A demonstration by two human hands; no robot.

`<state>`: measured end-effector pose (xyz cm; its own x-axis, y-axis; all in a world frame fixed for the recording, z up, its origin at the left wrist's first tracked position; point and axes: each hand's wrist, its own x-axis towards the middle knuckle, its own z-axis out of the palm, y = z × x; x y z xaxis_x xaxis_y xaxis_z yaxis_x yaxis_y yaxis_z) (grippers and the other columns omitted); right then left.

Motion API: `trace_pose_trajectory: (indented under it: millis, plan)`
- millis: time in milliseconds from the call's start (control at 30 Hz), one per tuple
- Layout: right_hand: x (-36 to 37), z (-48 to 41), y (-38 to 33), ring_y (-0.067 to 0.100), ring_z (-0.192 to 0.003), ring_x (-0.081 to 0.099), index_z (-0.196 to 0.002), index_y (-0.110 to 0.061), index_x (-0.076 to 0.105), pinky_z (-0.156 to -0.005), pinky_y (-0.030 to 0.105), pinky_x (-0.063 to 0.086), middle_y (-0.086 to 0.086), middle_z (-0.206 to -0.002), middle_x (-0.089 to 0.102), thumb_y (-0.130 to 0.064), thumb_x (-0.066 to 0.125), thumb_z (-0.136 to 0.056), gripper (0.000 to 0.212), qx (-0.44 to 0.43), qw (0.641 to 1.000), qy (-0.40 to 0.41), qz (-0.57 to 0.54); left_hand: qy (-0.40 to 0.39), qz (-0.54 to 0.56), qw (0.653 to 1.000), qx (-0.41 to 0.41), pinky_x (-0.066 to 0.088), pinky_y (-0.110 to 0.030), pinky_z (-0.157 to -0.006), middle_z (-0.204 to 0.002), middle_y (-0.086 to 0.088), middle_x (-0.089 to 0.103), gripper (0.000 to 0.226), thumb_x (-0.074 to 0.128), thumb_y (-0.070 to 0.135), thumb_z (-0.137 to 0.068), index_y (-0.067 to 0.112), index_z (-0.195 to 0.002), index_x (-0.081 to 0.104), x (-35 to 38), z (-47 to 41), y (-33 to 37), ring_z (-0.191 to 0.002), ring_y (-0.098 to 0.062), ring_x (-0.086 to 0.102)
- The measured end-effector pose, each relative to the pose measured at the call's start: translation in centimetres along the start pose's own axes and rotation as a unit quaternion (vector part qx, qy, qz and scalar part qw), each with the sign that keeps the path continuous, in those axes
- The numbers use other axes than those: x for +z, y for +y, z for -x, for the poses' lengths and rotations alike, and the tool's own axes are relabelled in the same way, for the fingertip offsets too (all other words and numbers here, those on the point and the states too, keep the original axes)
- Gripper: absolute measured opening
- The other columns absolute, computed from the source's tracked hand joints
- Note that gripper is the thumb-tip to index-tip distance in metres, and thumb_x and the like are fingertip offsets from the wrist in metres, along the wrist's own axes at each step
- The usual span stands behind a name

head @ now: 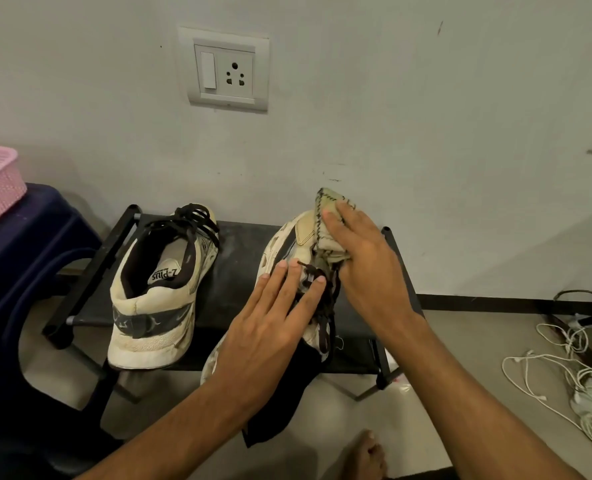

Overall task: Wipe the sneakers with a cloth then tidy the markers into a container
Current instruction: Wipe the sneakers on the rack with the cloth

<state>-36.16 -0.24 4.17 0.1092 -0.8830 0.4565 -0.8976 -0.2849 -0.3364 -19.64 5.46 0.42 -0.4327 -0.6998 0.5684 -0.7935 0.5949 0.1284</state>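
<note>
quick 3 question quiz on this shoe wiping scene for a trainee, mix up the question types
1. True or false: the right hand presses the beige stitched cloth onto the far end of the right-side cream sneaker.
2. The left hand rests on: A) that sneaker's dark laces B) a pink basket C) a wall socket.
3. How many sneakers are on the black metal rack?
Key: 1 true; 2 A; 3 two.
</note>
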Motion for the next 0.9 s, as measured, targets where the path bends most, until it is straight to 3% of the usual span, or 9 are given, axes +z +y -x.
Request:
trace_pose_trajectory:
  millis: [100,233,333,400,500,567,700,800,900]
  plan:
    - [0.5,1.2,-0.5,0.031,-0.142,0.032,-0.14,-0.017,0.051,-0.105,0.04,0.037,0.006,-0.151,0.042,0.019,0.06,-0.076,0.075,-0.113,0.993,-0.02,0.026,0.002,-0.003,1.0,-0.003,0.042,-0.053,-0.103,-0.141,-0.026,0.046,0.053,0.031,0.005,-0.088,0.004,-0.138,0.049,0.2,0.6,-0.6,-0.134,-0.039,0.041]
    - [0.4,-0.1,0.3,0.029,-0.141,0.034,-0.143,-0.018,0.047,-0.105,0.048,0.043,0.006,-0.152,0.039,0.018,0.057,-0.08,0.073,0.0,1.0,0.013,0.005,0.013,-0.005,1.0,0.006,0.036,-0.049,-0.108,-0.141,-0.024,0.047,0.054,0.047,0.002,-0.088,0.002,-0.142,0.042,0.5,0.7,-0.9,-0.135,-0.035,0.04]
    - [0.8,0.8,-0.5,0.031,-0.142,0.032,-0.142,-0.018,0.049,-0.106,0.043,0.038,0.006,-0.152,0.04,0.018,0.059,-0.078,0.073,-0.072,0.997,-0.017,0.019,0.008,0.0,1.0,0.009,0.038,-0.05,-0.107,-0.141,-0.024,0.047,0.051,0.035,0.005,-0.091,0.003,-0.142,0.039,0.6,1.0,-0.9,-0.135,-0.035,0.041]
    - [0.6,0.7,0.0,0.029,-0.142,0.032,-0.141,-0.019,0.05,-0.108,0.041,0.035,0.005,-0.152,0.04,0.017,0.06,-0.079,0.073,-0.106,0.994,-0.018,0.018,0.016,0.008,1.0,0.008,0.039,-0.05,-0.106,-0.14,-0.024,0.048,0.052,0.043,0.002,-0.089,0.003,-0.141,0.04,0.5,1.1,-1.1,-0.134,-0.035,0.042]
    - [0.5,-0.2,0.5,0.02,-0.143,0.03,-0.146,-0.023,0.042,-0.111,0.045,0.039,0.002,-0.156,0.034,0.015,0.053,-0.083,0.075,0.027,0.999,-0.003,-0.03,0.022,0.016,1.0,0.001,0.036,-0.051,-0.106,-0.139,-0.024,0.049,0.065,0.053,-0.005,-0.077,0.002,-0.141,0.042,0.4,0.6,-1.1,-0.133,-0.034,0.043]
    - [0.9,0.4,-0.9,0.022,-0.145,0.028,-0.147,-0.022,0.04,-0.111,0.043,0.037,0.002,-0.157,0.031,0.016,0.053,-0.081,0.078,0.023,0.999,-0.003,-0.025,0.022,0.013,1.0,0.0,0.038,-0.051,-0.106,-0.139,-0.024,0.049,0.059,0.046,-0.006,-0.081,0.002,-0.14,0.042,0.5,0.7,-1.1,-0.133,-0.034,0.043]
    - [1.0,1.6,-1.8,0.031,-0.139,0.038,-0.138,-0.018,0.053,-0.099,0.04,0.046,0.004,-0.149,0.045,0.019,0.061,-0.07,0.078,-0.107,0.994,-0.026,0.015,0.015,0.028,0.999,-0.014,0.04,-0.051,-0.104,-0.14,-0.023,0.048,0.054,0.023,-0.002,-0.09,0.004,-0.139,0.043,0.3,1.4,-1.6,-0.133,-0.034,0.044]
    - [0.7,-0.1,-0.8,0.026,-0.142,0.033,-0.143,-0.022,0.047,-0.102,0.043,0.046,0.001,-0.154,0.037,0.015,0.059,-0.08,0.074,-0.004,1.0,-0.008,0.02,0.011,0.027,0.999,-0.015,0.037,-0.051,-0.104,-0.138,-0.022,0.051,0.058,0.039,-0.004,-0.08,0.002,-0.137,0.048,0.1,0.8,-1.6,-0.131,-0.034,0.046]
    - [1.0,0.1,-1.9,0.024,-0.145,0.027,-0.144,-0.022,0.045,-0.109,0.044,0.037,0.0,-0.156,0.033,0.012,0.049,-0.085,0.069,0.012,1.0,-0.019,0.009,0.015,0.02,1.0,-0.015,0.043,-0.052,-0.101,-0.135,-0.022,0.054,0.052,0.029,-0.001,-0.088,0.002,-0.134,0.052,0.4,0.7,-1.3,-0.129,-0.034,0.048]
